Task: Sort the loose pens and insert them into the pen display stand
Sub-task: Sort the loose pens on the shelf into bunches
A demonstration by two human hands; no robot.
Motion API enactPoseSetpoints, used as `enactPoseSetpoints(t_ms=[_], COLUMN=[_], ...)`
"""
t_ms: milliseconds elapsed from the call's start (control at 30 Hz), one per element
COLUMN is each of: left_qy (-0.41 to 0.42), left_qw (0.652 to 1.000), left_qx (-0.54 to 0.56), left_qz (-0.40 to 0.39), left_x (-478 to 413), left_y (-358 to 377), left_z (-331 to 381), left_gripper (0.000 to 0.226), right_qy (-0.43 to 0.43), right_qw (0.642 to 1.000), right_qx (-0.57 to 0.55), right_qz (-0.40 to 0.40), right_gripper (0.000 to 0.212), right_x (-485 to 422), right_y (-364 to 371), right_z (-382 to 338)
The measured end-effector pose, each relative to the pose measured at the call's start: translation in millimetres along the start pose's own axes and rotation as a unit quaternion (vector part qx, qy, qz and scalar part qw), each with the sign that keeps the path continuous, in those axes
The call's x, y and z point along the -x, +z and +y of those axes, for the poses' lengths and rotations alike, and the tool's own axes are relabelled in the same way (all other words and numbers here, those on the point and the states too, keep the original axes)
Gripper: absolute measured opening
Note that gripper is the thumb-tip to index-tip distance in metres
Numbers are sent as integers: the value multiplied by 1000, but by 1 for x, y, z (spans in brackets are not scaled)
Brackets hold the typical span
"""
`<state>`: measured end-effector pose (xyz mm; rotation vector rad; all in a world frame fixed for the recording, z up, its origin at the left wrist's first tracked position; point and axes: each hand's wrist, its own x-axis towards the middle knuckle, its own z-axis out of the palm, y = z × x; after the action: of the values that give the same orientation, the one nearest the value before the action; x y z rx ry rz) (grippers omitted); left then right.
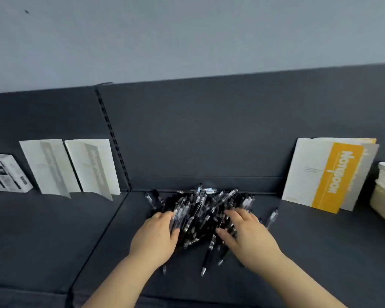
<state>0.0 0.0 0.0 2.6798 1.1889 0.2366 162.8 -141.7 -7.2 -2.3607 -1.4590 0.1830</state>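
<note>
Dozens of pens point(198, 210) lie heaped, mostly lengthwise near-to-far; left hand point(156, 236) grips several, right hand point(247, 234) rests spread.

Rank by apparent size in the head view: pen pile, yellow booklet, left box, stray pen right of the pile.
1. pen pile and yellow booklet: about alike, and the pile is nearer the camera, so not ranked.
2. left box, partly cut off by the frame edge.
3. stray pen.
</note>
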Motion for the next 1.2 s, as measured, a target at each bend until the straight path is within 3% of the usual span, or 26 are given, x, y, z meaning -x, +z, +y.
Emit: enactPoseSetpoints(t_ms=[233, 433, 733, 900, 1067, 1200], left_qy=[-25, -21, 5, 39, 38, 28], left_qw=[999, 997, 988, 984, 981, 978], left_qx=[3, 5, -27, -40, 58, 112], left_qz=[-38, -72, -150, -171, -182, -173], left_x=[-27, -54, -75, -80, -89, -88], left_y=[20, 23, 18, 24, 25, 24], left_z=[-16, -19, -20, -20, -34, -40], left_gripper=[52, 48, 56, 82, 87, 75], right_qy=[-17, 25, 172, 207, 240, 262], right_qw=[1000, 999, 982, 974, 962, 942], right_qx=[-22, 15, -42, -54, -103, -196], right_qz=[9, 16, -63, -77, -77, -71], right_gripper=[48, 44, 57, 78, 74, 71], right_x=[-24, -54, -90, -97, -104, -103], right_y=[31, 37, 47, 49, 49, 46], right_z=[-15, -37, -72, -80, -81, -78])
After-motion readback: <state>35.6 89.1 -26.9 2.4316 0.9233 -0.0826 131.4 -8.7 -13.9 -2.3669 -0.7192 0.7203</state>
